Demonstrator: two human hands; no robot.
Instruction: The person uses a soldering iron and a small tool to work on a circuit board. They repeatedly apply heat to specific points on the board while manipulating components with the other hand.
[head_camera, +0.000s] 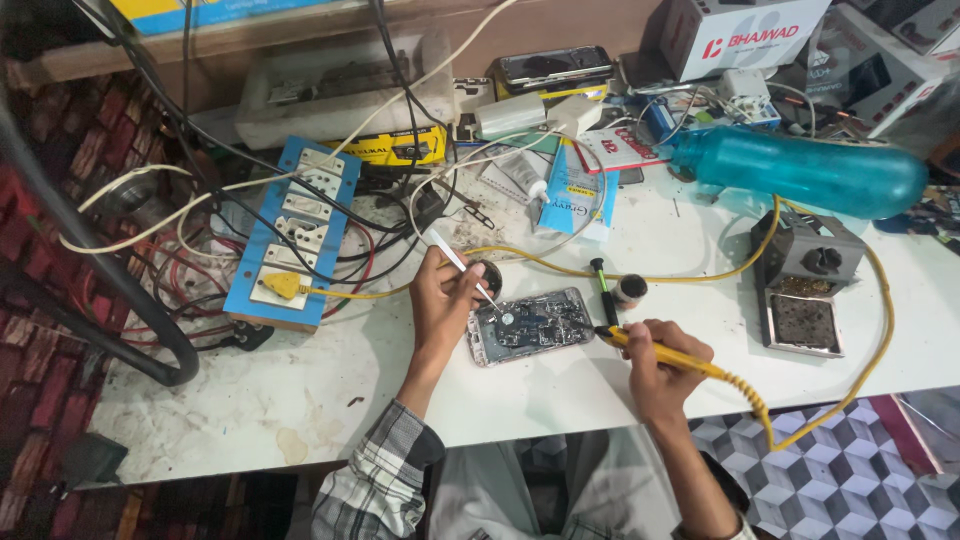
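While the left hand (445, 295) grips tweezers (462, 264) over the opened phone (530, 326), the right hand (655, 365) clasps a soldering iron (660, 350).

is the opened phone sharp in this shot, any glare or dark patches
Head view: the opened phone between the left hand and right hand is fairly sharp; the white table is evenly lit, while the left edge falls into shadow.
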